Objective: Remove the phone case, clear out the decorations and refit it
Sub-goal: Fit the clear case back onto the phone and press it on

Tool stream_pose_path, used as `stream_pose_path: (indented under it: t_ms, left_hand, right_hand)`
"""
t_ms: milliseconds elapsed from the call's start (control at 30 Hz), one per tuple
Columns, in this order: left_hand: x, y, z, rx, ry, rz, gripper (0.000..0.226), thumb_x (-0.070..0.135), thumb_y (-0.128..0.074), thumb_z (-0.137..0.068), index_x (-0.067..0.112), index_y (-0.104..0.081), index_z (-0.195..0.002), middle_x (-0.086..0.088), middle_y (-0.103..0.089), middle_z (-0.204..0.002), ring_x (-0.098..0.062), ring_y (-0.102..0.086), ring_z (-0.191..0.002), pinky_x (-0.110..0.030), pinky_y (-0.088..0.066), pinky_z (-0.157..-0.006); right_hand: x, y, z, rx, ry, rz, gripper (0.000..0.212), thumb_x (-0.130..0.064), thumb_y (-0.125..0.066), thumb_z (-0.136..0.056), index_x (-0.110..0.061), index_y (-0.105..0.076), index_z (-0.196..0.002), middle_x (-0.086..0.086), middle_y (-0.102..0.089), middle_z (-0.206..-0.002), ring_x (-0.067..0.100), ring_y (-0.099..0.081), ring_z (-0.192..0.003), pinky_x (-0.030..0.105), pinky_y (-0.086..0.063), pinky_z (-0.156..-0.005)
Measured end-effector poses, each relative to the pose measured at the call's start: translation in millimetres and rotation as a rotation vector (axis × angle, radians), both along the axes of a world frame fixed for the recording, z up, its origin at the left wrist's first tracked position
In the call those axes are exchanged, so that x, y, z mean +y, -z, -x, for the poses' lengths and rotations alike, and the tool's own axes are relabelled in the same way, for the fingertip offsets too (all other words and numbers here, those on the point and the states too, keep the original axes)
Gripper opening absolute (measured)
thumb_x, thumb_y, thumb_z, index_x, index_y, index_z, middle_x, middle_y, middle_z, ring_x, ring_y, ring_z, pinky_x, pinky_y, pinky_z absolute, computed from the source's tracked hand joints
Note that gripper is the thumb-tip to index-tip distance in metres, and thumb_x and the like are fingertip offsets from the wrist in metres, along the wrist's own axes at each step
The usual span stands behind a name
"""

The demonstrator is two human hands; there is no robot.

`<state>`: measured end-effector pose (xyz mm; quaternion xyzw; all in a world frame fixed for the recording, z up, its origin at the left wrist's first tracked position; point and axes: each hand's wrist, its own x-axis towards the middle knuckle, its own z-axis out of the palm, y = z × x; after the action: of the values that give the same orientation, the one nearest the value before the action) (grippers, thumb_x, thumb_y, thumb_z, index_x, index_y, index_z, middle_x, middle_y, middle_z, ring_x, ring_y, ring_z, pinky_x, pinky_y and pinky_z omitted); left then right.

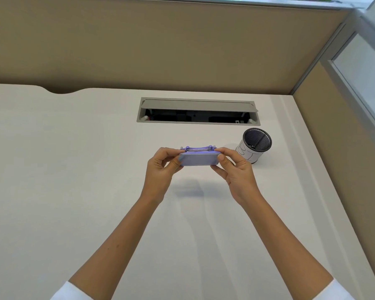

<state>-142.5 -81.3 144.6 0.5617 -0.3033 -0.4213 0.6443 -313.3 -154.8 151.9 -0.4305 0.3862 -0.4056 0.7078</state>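
A phone in a lilac case point(197, 159) is held flat above the white desk point(74, 169), seen nearly edge-on. Purple decorations and a metal strip point(198, 148) show along its far edge. My left hand point(160, 169) grips the case's left end, thumb on the near edge and fingers over the far side. My right hand point(236, 167) grips the right end the same way. The phone's screen side is hidden from view.
A black mesh pen cup point(254, 145) with a white wrap stands just right of my right hand. An open cable tray point(198, 112) is set into the desk behind the phone. Beige partition walls point(182, 50) close the back and right sides.
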Motion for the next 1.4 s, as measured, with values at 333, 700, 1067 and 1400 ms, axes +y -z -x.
stream_pose_path:
  t_ms: [333, 700, 1067, 1400]
  left_hand:
    - [-0.9, 0.4, -0.7, -0.028, -0.005, 0.014, 0.016, 0.006, -0.063, -0.089, 0.02, -0.068, -0.083, -0.025, -0.063, -0.104, -0.021, -0.065, -0.094, -0.028, -0.056, -0.077]
    - [-1.5, -0.8, 7.6, -0.349, 0.039, 0.025, 0.014, 0.016, -0.067, -0.087, 0.02, -0.071, -0.1, -0.008, -0.06, -0.104, -0.011, -0.058, -0.101, -0.022, -0.049, -0.084]
    - [-4.9, 0.4, 17.1, -0.399, -0.061, 0.006, 0.012, 0.016, -0.07, -0.084, 0.014, -0.072, -0.095, 0.001, -0.051, -0.094, -0.003, -0.054, -0.092, -0.008, -0.044, -0.076]
    - [-6.6, 0.5, -6.5, -0.115, 0.152, -0.217, 0.025, 0.029, -0.053, -0.097, 0.029, -0.06, -0.121, -0.002, -0.057, -0.093, -0.012, -0.064, -0.082, -0.031, -0.06, -0.071]
  right_hand:
    - [-3.3, -0.3, -4.0, 0.029, 0.043, 0.029, 0.03, -0.003, -0.057, -0.089, -0.024, -0.075, -0.078, 0.001, -0.061, -0.1, 0.009, -0.062, -0.092, 0.033, -0.058, -0.084]
    - [4.4, 4.6, -5.8, 0.141, -0.052, 0.094, 0.021, -0.008, -0.071, -0.081, -0.026, -0.073, -0.092, 0.02, -0.06, -0.116, 0.02, -0.058, -0.092, 0.039, -0.055, -0.089]
    - [7.1, 3.2, -12.5, 0.248, 0.026, 0.165, 0.019, -0.012, -0.073, -0.08, -0.031, -0.074, -0.081, 0.0, -0.056, -0.105, 0.021, -0.061, -0.101, 0.051, -0.05, -0.095]
    - [-5.6, -4.3, -3.8, 0.217, 0.008, -0.206, 0.008, -0.017, -0.064, -0.089, -0.016, -0.066, -0.096, 0.002, -0.06, -0.083, 0.014, -0.063, -0.069, 0.022, -0.056, -0.058]
